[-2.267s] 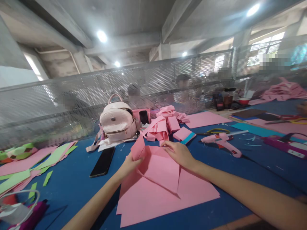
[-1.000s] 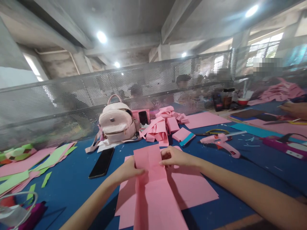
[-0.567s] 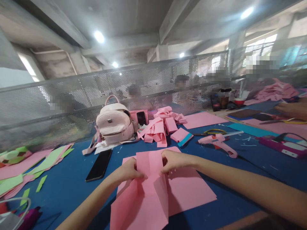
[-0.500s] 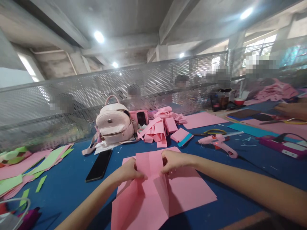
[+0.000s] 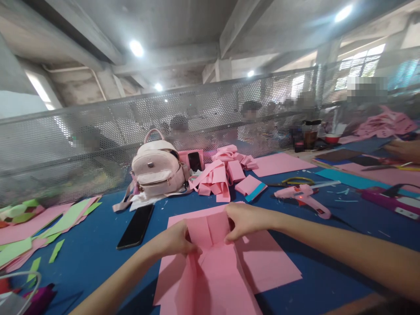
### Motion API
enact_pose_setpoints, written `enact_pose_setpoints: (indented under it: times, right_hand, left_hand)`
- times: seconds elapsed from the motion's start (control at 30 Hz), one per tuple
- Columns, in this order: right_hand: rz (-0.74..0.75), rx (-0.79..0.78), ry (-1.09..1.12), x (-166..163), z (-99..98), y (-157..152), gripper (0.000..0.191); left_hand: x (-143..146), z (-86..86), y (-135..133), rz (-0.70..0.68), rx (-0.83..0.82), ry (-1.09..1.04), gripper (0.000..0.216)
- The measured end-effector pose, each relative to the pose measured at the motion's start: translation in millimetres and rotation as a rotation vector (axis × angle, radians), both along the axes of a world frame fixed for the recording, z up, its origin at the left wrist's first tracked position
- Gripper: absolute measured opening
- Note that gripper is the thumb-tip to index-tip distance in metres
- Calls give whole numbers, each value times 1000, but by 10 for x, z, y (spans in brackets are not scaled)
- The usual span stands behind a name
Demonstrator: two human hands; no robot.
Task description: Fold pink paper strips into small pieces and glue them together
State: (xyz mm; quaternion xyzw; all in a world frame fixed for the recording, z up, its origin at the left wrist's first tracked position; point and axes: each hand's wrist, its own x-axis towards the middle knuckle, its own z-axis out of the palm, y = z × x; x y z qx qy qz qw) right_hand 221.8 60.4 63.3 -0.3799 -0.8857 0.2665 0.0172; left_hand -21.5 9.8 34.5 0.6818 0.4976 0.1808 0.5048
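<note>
The perforated metal screen ran along the far edge of the blue table and closed off the work area. A flat pink sheet lay on the table directly in front of the person.

The creased pink paper rested on top of that sheet, at the near centre of the table. Its near part lay loosely on the sheet, with several fold lines running along its length. Its far end was raised slightly and gathered between the two hands.

Green and pink offcuts were spread over the left side of the table, well apart from the hands. A pale pink backpack stood upright near the screen. A pile of folded pink strips lay just beside it, on its right.

The left hand gripped the left edge of the raised end of the creased pink paper, its fingers closed together and pinched on the fold. The right hand gripped the right edge of the same end, thumb below and fingers curled over the top, clamped on the paper. The two hands were near each other, with only the narrow pleated section between them.

A pink glue gun lay on its side to the right of the hands. A black phone lay flat on the table, left of the flat sheet. Yellow-handled scissors lay just behind the glue gun.
</note>
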Motion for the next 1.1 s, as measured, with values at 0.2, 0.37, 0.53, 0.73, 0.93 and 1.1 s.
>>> enact_pose_setpoints:
  times: [0.2,0.37,0.53,0.73,0.93,1.1]
  right_hand:
    - [66,-175,33,56,86,-86,21]
    - [97,-253,63,56,60,-103,15]
    - [96,-369,242,89,-41,-7,15]
    - [-116,-428,414,222,-190,89,16]
    - [-334,-576,649,229,-443,39,19]
    - [-344,-768,680,127,-616,-85,26]
  left_hand:
    - [-22,55,-33,-3,44,84,27]
    - [-14,90,-62,-20,47,103,15]
    - [-38,225,0,103,21,-89,33]
    - [-314,245,17,357,126,-399,59]
    - [-454,-278,-71,388,154,-447,75]
    - [-305,-476,-128,411,240,-498,121]
